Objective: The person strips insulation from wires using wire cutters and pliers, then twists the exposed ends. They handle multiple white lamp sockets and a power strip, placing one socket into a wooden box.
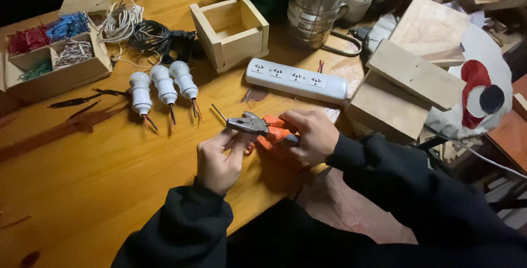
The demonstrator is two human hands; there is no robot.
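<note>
My right hand (310, 135) grips the orange handles of a pair of pliers (258, 127), its metal jaws pointing left. A thin wire (219, 113) sticks out up and left from the jaws. My left hand (219, 158) is closed just below the jaws, fingers pinching the wire's lower end near the plier tip. Both hands hover over the wooden table (82, 180) near its front edge. Three white bulb holders (163, 85) with short red and black leads lie in a row to the upper left of my hands.
A white power strip (296, 79) lies beyond the pliers. An open wooden box (230, 29) stands behind it. At far left a divided tray (52, 54) holds coloured wire pieces, beside coiled cables (137, 29). Metal cans (315, 7) and wood blocks (414, 73) crowd the right.
</note>
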